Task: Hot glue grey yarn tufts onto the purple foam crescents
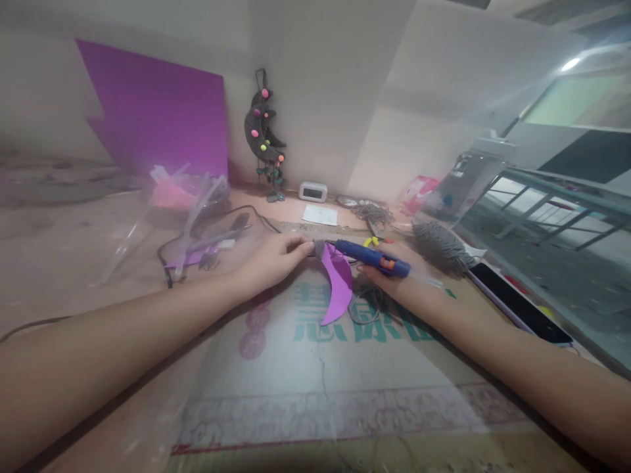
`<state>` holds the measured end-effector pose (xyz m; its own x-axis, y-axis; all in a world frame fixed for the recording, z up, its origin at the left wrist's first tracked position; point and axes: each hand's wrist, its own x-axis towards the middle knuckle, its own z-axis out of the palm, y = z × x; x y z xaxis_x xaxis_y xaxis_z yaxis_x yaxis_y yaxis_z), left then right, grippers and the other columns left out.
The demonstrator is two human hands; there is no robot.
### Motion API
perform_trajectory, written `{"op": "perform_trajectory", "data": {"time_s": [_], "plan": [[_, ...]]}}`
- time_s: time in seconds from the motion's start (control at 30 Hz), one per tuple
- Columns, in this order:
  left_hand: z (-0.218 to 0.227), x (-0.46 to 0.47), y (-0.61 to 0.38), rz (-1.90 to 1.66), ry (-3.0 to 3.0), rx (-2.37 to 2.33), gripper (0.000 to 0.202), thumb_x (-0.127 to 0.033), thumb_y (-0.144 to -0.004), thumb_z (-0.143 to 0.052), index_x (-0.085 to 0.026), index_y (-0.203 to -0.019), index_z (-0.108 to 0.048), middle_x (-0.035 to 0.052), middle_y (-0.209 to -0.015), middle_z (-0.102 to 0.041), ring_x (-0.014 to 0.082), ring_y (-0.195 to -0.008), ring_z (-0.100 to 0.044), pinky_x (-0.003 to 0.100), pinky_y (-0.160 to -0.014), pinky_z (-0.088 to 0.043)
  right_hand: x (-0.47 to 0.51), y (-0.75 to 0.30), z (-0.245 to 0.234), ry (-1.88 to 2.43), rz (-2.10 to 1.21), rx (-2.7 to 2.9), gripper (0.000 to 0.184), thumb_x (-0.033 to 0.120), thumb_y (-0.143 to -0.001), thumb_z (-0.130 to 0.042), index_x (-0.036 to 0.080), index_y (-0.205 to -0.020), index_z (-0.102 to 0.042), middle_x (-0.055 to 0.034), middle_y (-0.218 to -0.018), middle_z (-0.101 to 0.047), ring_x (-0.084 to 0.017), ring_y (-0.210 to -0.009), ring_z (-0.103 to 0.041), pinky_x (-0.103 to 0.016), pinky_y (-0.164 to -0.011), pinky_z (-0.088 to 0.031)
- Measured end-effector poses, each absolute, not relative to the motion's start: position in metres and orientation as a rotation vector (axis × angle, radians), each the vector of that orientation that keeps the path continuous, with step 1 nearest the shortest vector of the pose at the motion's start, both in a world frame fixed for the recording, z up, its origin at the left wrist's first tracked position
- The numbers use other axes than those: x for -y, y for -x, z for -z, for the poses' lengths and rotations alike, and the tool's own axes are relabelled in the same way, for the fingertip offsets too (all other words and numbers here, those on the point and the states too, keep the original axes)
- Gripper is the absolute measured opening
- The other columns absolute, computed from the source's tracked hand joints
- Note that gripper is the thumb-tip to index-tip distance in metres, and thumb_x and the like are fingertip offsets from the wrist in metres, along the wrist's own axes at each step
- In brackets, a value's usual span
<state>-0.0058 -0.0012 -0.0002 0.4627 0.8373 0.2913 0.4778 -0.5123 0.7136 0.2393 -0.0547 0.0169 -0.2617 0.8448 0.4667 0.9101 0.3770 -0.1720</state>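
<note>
My left hand [284,258] pinches the top of a purple crescent [338,289], where grey yarn [319,248] is wrapped round it. In my right hand [382,263] is a blue glue gun [369,256] with an orange part, its nozzle end pointing left at the wrapped tip. A clear glue stick [426,280] juts from the gun's rear. Whether the nozzle touches the yarn cannot be made out. A loose coil of grey yarn [367,305] lies on the board just right of the crescent. My right fingers are partly hidden by the gun.
A printed board [276,374] covers the work surface. A grey yarn ball [438,246] and a phone [522,305] lie at right. A dark moon ornament [256,131] hangs behind, beside a purple sheet [162,112]. A small clock [312,191] and plastic bags [172,190] stand farther back.
</note>
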Motion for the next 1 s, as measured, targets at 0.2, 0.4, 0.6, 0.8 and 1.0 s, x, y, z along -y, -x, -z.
{"op": "perform_trajectory", "data": {"time_s": [0.2, 0.4, 0.6, 0.8, 1.0], "plan": [[0.001, 0.001, 0.006, -0.868, -2.164, -1.057, 0.036, -0.045, -0.089, -0.041, -0.018, -0.071, -0.056, -0.0004, -0.071, -0.059, 0.0148, -0.066, -0.051, 0.024, -0.059, -0.035, 0.053, -0.242, -0.013, 1.52, -0.04, 2.041, 0.022, 0.042, -0.082, -0.059, 0.02, -0.084, -0.06, -0.0039, -0.074, -0.063, -0.02, -0.069, -0.058, -0.031, -0.062, -0.042], [0.004, -0.001, 0.005, -0.88, -2.163, -1.05, 0.034, -0.044, -0.089, -0.042, -0.018, -0.072, -0.056, -0.0011, -0.071, -0.06, 0.0154, -0.068, -0.053, 0.025, -0.061, -0.036, 0.043, -0.255, -0.016, 1.44, -0.301, 1.889, 0.028, 0.045, -0.087, -0.051, 0.02, -0.087, -0.064, -0.0044, -0.084, -0.067, -0.02, -0.077, -0.063, -0.032, -0.071, -0.049], [0.004, 0.0, 0.004, -0.894, -2.149, -1.03, 0.033, -0.042, -0.089, -0.042, -0.017, -0.075, -0.059, 0.0001, -0.076, -0.064, 0.0167, -0.072, -0.057, 0.026, -0.066, -0.039, 0.03, -0.249, -0.034, 1.395, -0.479, 1.724, 0.028, 0.044, -0.085, -0.055, 0.021, -0.093, -0.069, -0.0047, -0.096, -0.07, -0.021, -0.09, -0.065, -0.03, -0.074, -0.051], [0.003, 0.001, 0.004, -0.887, -2.144, -1.033, 0.033, -0.041, -0.089, -0.042, -0.017, -0.076, -0.06, 0.0008, -0.076, -0.064, 0.0174, -0.074, -0.058, 0.027, -0.067, -0.039, -0.019, -0.23, -0.054, 1.634, -0.391, 1.736, 0.04, 0.048, -0.074, -0.067, 0.018, -0.1, -0.07, -0.0068, -0.093, -0.072, -0.025, -0.09, -0.066, -0.033, -0.079, -0.049], [0.003, 0.0, 0.004, -0.864, -2.166, -1.044, 0.033, -0.041, -0.089, -0.043, -0.017, -0.074, -0.06, 0.0, -0.074, -0.064, 0.0166, -0.072, -0.057, 0.026, -0.065, -0.039, -0.078, -0.224, -0.046, 1.733, -0.32, 1.908, 0.026, 0.035, -0.079, -0.064, 0.014, -0.094, -0.069, -0.0068, -0.089, -0.072, -0.019, -0.079, -0.064, -0.026, -0.071, -0.047]]}}
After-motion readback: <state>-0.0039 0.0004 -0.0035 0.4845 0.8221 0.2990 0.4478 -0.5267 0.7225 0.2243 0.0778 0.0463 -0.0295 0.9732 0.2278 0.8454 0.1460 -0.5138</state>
